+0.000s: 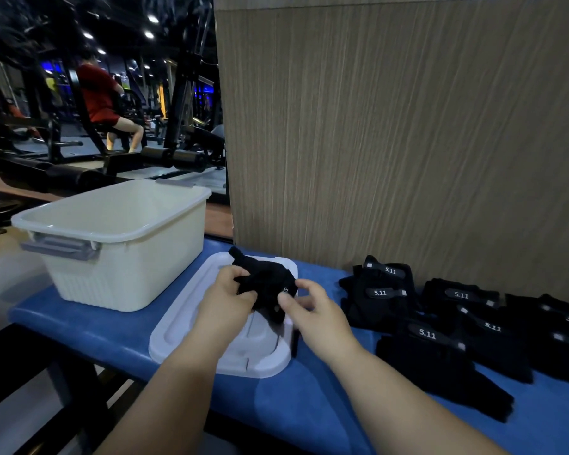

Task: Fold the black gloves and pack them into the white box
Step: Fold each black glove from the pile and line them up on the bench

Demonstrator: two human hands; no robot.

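White box (128, 274) far left on the blue bench (309, 405), open top. No glove shows in the part of the inside that is visible; the floor is hidden behind the near wall, so I cannot tell for sure that it's empty. Box lid (184, 333) lies flat just right of the box, used as the folding surface.

Left hand (225, 297) is over the lid, fingers curled round the left side of one black glove (266, 280). The glove is bunched and part-folded, held just above the lid, with one tip sticking up at the back. Right hand (312, 310) pinches the glove's right edge between thumb and fingers. Both hands have hold of it, fold not finished.

Glove pile (440, 323) further right on the bench: several black gloves with "5.11" tabs, lying loose and overlapping, well apart from the box.

Judgement: early in the task. This looks like the first glove, mid-fold, nothing visibly packed. Left: finish this fold, drop it in the box, then fold and pack the whole pile.
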